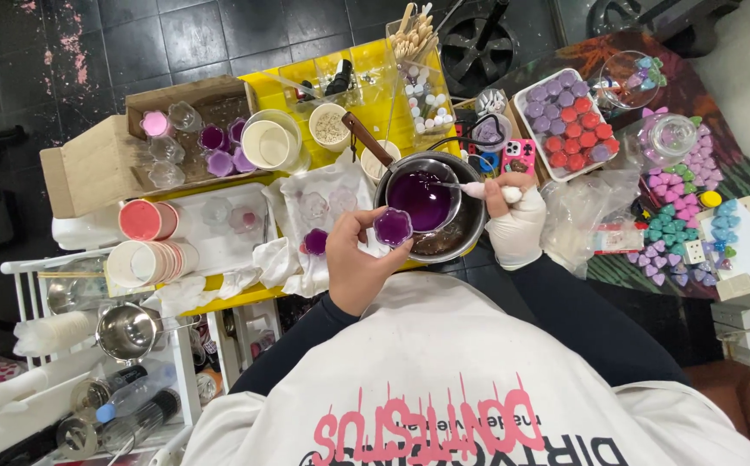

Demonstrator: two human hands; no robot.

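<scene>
Two hands meet over a metal pot [470, 231] in the single head view, set on a yellow table [219, 298]. The left hand [353, 263] is bare and closed around a small flower-shaped mould [392, 226] that already holds purple liquid, kept at the pot's near rim. The right hand [515, 226], in a white glove, is closed on the handle of a spoon [471, 187] whose tip reaches into a purple-filled bowl [422, 200] sitting inside the pot.

Judging by how things lie, the filling looks well under way but unfinished: one filled purple mould [315, 241] rests on the white cloth [306, 229] just left of the pot, and more purple ones stand in the cardboard box [90, 168] further left, while several clear moulds [219, 210] on the white tray appear empty. A tray of red and lilac pieces [566, 121] sits to the right, beside scattered coloured hearts [677, 229].
</scene>
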